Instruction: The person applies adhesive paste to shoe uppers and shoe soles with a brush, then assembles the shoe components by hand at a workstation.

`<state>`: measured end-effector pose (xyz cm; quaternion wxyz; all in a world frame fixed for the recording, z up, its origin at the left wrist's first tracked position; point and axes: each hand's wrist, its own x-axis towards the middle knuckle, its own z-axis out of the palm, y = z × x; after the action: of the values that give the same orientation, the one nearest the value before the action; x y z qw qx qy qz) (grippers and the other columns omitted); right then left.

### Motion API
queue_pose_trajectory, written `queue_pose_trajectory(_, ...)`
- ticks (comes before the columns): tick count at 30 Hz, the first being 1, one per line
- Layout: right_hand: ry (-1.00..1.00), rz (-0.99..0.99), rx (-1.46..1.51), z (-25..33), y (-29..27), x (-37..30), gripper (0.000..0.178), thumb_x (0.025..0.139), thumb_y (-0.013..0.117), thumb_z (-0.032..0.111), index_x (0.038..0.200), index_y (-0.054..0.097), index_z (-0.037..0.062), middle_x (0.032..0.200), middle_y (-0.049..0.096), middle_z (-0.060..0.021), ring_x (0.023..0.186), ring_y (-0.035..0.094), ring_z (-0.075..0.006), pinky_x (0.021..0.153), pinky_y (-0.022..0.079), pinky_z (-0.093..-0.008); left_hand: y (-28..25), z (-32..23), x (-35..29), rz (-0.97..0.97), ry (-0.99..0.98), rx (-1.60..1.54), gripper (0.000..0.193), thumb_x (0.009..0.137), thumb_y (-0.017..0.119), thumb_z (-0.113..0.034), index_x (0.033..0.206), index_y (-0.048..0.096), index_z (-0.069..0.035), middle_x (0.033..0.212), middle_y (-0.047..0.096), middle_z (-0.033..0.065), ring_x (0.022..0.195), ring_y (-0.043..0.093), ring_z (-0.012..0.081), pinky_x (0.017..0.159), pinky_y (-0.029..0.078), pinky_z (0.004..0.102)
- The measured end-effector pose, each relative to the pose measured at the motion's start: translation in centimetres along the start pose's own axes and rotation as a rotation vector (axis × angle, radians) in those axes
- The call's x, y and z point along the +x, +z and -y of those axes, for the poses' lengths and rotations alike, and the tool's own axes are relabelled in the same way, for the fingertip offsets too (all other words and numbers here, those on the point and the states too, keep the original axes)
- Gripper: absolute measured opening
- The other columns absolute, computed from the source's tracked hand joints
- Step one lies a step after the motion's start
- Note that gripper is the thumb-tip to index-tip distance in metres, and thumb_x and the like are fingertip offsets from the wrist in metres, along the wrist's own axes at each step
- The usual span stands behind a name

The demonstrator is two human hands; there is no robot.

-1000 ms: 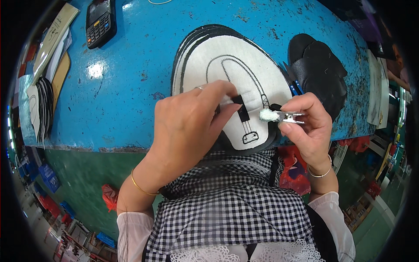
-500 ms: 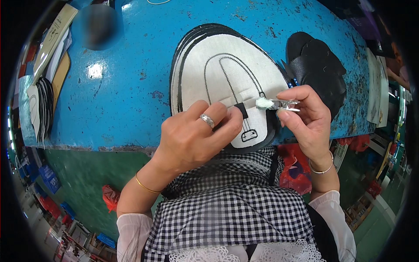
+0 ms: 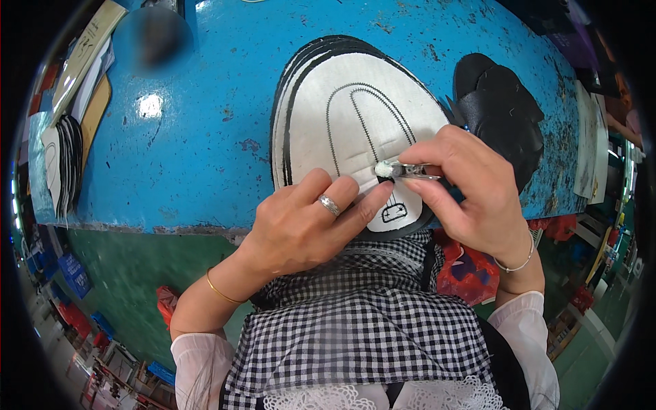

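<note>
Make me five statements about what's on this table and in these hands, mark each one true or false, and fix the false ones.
1. The right hand holds a small metal clip with a white wad at its tip. True.
2. The white panel has no stitching. False: dark stitching runs in curved lines on it.
3. The left hand reaches over the lower part of the white panel. True.
4. The black pieces lie left of the white panel. False: they lie to its right.
5. The tabletop is blue, with dark scuffs. True.
</note>
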<state>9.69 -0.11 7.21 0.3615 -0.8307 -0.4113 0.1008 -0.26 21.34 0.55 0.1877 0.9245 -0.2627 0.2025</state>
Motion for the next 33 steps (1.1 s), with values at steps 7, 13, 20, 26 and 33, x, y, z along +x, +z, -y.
queue_pose_trajectory(7, -0.092, -0.014, -0.12, 0.3, -0.3, 1.1, 0.024, 0.079, 0.073, 0.0, 0.101, 0.064, 0.0022, 0.084, 0.061, -0.0121, 0.077, 0.062, -0.0295, 0.068, 0.051, -0.0374, 0.3, 0.1, -0.1, -0.067, -0.029, -0.03, 0.051, 0.061, 0.08, -0.015, 0.11, 0.079, -0.028, 0.082, 0.046, -0.0062, 0.061, 0.048, 0.008, 0.047, 0.039, 0.0216)
queue_pose_trajectory(13, -0.05, 0.048, -0.099, 0.9, 0.5, 0.8, 0.02, 0.081, 0.073, -0.001, 0.101, 0.067, 0.0005, 0.083, 0.06, -0.0095, 0.069, 0.058, -0.0232, 0.062, 0.048, -0.0338, 0.5, 0.1, -0.2, -0.072, -0.033, -0.052, 0.053, 0.059, 0.082, -0.016, 0.11, 0.078, -0.03, 0.081, 0.046, -0.0069, 0.061, 0.049, 0.0081, 0.048, 0.04, 0.0214)
queue_pose_trajectory(20, 0.002, 0.071, -0.098, 1.6, -0.3, 0.7, 0.022, 0.081, 0.073, -0.001, 0.101, 0.065, 0.0008, 0.083, 0.059, -0.0114, 0.074, 0.059, -0.0269, 0.068, 0.049, -0.0354, 0.5, 0.3, -0.4, -0.068, -0.001, -0.067, 0.036, 0.075, 0.073, -0.021, 0.111, 0.076, -0.024, 0.088, 0.052, -0.0056, 0.068, 0.05, 0.0092, 0.049, 0.043, 0.0211)
queue_pose_trajectory(26, 0.025, 0.081, -0.093, 1.9, -0.4, 0.5, 0.022, 0.081, 0.074, 0.0, 0.101, 0.065, 0.002, 0.081, 0.057, -0.0112, 0.073, 0.058, -0.0289, 0.066, 0.047, -0.0377, 0.4, 0.2, -0.3, -0.081, -0.015, -0.069, 0.042, 0.069, 0.078, -0.02, 0.11, 0.077, -0.027, 0.085, 0.05, -0.0064, 0.066, 0.051, 0.0088, 0.05, 0.043, 0.0212)
queue_pose_trajectory(33, -0.004, 0.157, -0.148, 1.9, -0.6, 0.2, 0.026, 0.081, 0.073, 0.001, 0.104, 0.06, 0.0008, 0.092, 0.062, -0.0138, 0.084, 0.063, -0.0329, 0.072, 0.052, -0.0406, 0.4, 0.1, -0.2, -0.087, -0.037, -0.1, 0.047, 0.062, 0.083, -0.019, 0.107, 0.079, -0.029, 0.079, 0.048, -0.0072, 0.064, 0.051, 0.0084, 0.05, 0.042, 0.0212)
